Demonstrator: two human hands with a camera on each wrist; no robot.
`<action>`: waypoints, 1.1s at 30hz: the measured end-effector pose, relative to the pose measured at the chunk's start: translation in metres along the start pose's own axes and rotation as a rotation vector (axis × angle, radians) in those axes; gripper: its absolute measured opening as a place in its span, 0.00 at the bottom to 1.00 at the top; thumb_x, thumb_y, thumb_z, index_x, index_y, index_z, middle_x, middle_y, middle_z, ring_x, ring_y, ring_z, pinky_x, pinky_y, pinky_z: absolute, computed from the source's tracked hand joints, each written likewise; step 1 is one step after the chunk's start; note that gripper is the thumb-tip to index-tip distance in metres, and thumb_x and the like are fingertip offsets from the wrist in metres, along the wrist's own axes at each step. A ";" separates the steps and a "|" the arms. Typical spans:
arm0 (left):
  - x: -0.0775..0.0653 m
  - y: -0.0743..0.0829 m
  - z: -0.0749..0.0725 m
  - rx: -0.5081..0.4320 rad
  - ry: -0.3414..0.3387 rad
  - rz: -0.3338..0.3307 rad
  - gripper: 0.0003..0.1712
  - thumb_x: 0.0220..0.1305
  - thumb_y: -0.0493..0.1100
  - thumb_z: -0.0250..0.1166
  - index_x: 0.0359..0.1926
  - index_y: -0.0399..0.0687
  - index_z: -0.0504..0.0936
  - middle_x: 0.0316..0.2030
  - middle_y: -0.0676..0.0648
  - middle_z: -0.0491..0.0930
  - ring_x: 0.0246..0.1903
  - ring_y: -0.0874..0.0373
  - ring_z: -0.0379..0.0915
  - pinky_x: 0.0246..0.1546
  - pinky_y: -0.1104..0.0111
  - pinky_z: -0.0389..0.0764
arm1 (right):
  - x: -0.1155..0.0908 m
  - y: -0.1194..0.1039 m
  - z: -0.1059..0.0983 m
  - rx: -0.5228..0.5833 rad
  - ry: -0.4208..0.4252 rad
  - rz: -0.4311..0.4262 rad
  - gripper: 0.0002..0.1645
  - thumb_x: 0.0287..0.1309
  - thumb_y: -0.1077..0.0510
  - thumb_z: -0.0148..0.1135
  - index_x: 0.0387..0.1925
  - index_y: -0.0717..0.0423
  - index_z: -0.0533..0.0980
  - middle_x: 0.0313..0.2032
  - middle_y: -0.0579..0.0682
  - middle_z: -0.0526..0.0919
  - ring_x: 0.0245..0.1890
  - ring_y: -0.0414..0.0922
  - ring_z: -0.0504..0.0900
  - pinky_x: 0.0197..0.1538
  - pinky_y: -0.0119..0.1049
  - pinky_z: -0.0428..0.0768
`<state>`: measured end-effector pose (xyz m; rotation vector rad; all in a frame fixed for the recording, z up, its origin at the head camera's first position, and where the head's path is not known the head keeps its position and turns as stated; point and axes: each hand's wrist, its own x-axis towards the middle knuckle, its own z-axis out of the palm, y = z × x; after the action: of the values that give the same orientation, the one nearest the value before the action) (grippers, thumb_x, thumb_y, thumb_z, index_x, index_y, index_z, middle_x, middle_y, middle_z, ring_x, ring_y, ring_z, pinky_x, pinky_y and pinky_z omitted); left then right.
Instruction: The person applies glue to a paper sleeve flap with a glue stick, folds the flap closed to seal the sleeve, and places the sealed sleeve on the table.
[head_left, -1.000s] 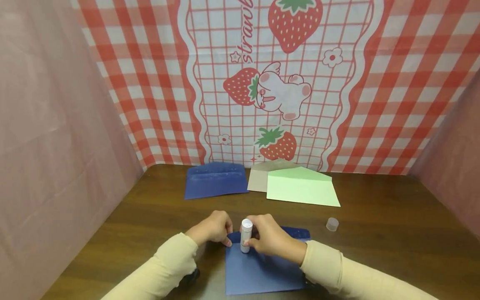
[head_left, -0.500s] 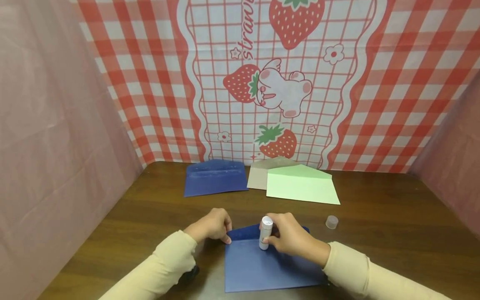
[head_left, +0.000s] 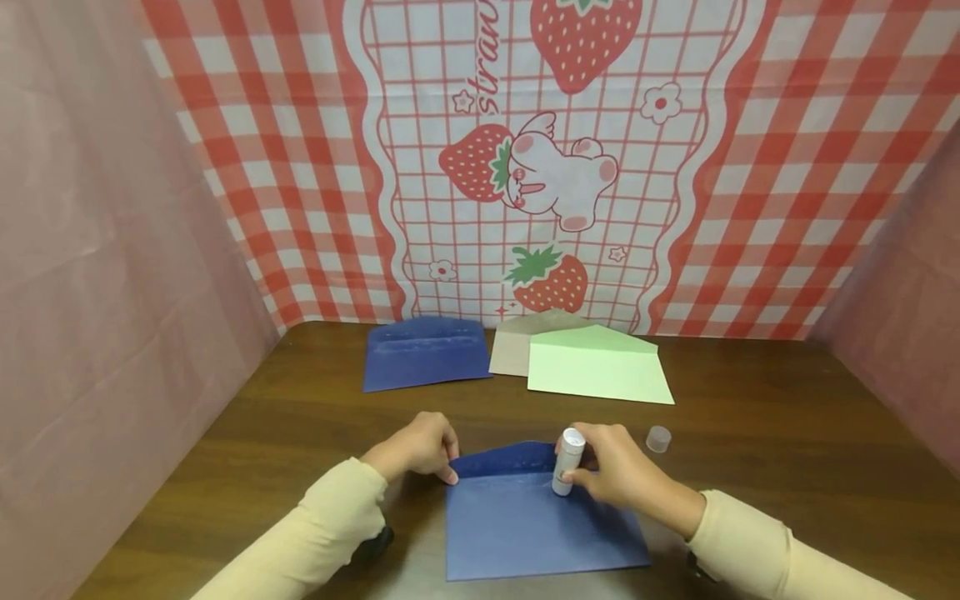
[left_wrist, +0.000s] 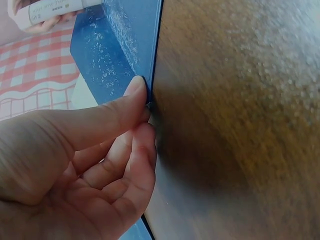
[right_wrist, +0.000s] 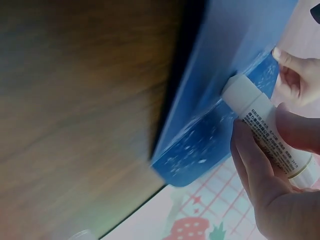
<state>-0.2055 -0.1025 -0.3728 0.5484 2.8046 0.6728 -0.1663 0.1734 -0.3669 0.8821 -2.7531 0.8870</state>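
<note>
A blue envelope [head_left: 532, 525] lies on the table before me, its flap [head_left: 502, 460] unfolded toward the back. My left hand [head_left: 422, 446] pinches the envelope's left corner, at the fold of the flap, between thumb and fingers. In my right hand [head_left: 626, 467] I grip a white glue stick [head_left: 567, 462], its lower end down at the fold line right of the middle. White glue smears show on the flap and along the fold in both wrist views. Printed text runs along the glue stick's barrel [right_wrist: 270, 132] in the right wrist view.
At the back left lies another blue envelope [head_left: 427, 362] with whitish marks near its fold. A pale green envelope [head_left: 600, 371] overlaps a beige one [head_left: 510, 354] beside it. A clear cap [head_left: 658, 439] stands right of my right hand. A strawberry-print cloth [head_left: 555, 167] hangs behind the table.
My right hand has slid the glue stick rightward along the envelope's fold, from near the left corner to right of the middle. My left hand has stayed at the corner.
</note>
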 end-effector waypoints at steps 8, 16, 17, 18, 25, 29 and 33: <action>0.001 0.000 0.000 0.024 0.043 0.047 0.13 0.32 0.38 0.82 0.14 0.44 0.83 0.14 0.50 0.80 0.19 0.67 0.66 0.24 0.76 0.70 | -0.013 0.013 -0.015 -0.013 0.017 0.030 0.14 0.44 0.61 0.75 0.33 0.54 0.77 0.29 0.44 0.84 0.27 0.28 0.73 0.28 0.25 0.74; -0.004 -0.002 0.001 -0.017 0.083 0.117 0.13 0.34 0.35 0.81 0.14 0.42 0.82 0.13 0.48 0.80 0.17 0.65 0.67 0.20 0.74 0.71 | -0.016 0.024 -0.027 0.001 -0.011 0.095 0.14 0.42 0.60 0.76 0.31 0.56 0.78 0.27 0.45 0.84 0.26 0.29 0.74 0.28 0.26 0.74; -0.005 -0.003 0.002 -0.024 0.091 0.136 0.13 0.34 0.34 0.80 0.14 0.41 0.81 0.13 0.48 0.80 0.17 0.65 0.67 0.20 0.75 0.71 | -0.016 0.025 -0.029 0.009 -0.017 0.117 0.14 0.42 0.60 0.76 0.31 0.56 0.78 0.26 0.45 0.84 0.25 0.30 0.74 0.28 0.26 0.74; -0.005 -0.003 0.003 -0.027 0.096 0.150 0.13 0.35 0.34 0.80 0.14 0.41 0.81 0.14 0.48 0.80 0.16 0.65 0.67 0.19 0.75 0.70 | -0.017 0.027 -0.030 0.023 -0.027 0.145 0.14 0.42 0.60 0.76 0.31 0.58 0.78 0.26 0.46 0.84 0.25 0.30 0.74 0.28 0.27 0.74; -0.008 -0.011 0.000 0.046 0.185 0.208 0.11 0.39 0.32 0.76 0.16 0.39 0.80 0.13 0.48 0.77 0.18 0.66 0.64 0.21 0.76 0.67 | -0.014 0.032 -0.039 0.249 -0.035 0.317 0.17 0.49 0.59 0.72 0.36 0.68 0.78 0.28 0.54 0.87 0.29 0.36 0.80 0.32 0.28 0.78; -0.009 -0.019 -0.005 0.103 0.239 0.215 0.07 0.40 0.29 0.71 0.18 0.38 0.80 0.14 0.49 0.76 0.19 0.65 0.64 0.21 0.75 0.67 | -0.006 0.034 -0.046 0.410 -0.005 0.421 0.20 0.53 0.58 0.69 0.38 0.71 0.76 0.30 0.55 0.87 0.28 0.39 0.82 0.27 0.30 0.77; -0.011 -0.026 -0.006 0.109 0.265 0.223 0.04 0.40 0.28 0.67 0.23 0.36 0.82 0.16 0.48 0.78 0.19 0.64 0.68 0.21 0.76 0.69 | -0.001 0.037 -0.050 0.605 -0.034 0.493 0.29 0.60 0.53 0.64 0.48 0.76 0.71 0.35 0.53 0.88 0.32 0.39 0.86 0.31 0.29 0.80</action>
<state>-0.2054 -0.1303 -0.3789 0.8615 3.0698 0.6809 -0.1894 0.2266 -0.3439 0.2486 -2.8042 1.8633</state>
